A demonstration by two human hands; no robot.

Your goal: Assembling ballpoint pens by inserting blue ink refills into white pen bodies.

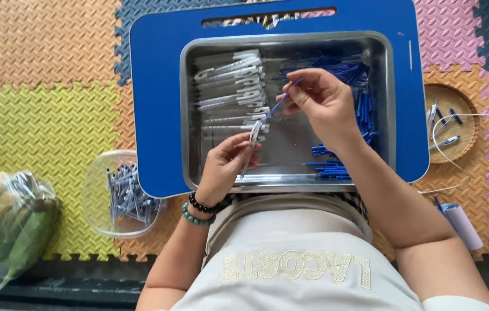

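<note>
Head view, looking straight down: a person sits with a blue lap tray [158, 115] across the legs, and a steel pan [385, 103] rests on it, filling most of its middle. The left hand [224, 167] is over the pan's near edge, thumb and forefinger pinched on a white pen barrel [253, 138] held nearly upright, its open end tipped toward the other hand. The right hand [322, 101] is above the pan's centre, its fingertips pressed together on a thin blue refill [279, 103], which slants down toward the barrel's mouth; the two parts are lined up end to end and seem just to meet. The remaining fingers of both hands curl loosely, out of the way of the parts.

Along the pan's left side lie more white barrels [230, 86], stacked in a rough row, close to the hand that picks them. Loose blue refills [351, 72] are heaped at the pan's far right corner, and more run down the right side to a smaller cluster near the front edge, again on the side of the hand that takes them.

Off the tray's near left corner, on the foam floor mat [42, 115], sits a clear plastic tub [97, 196] holding pens. A woven basket [463, 115] beyond the tray's right edge holds a few more pieces. A clear bag [8, 224] lies at the far left.
</note>
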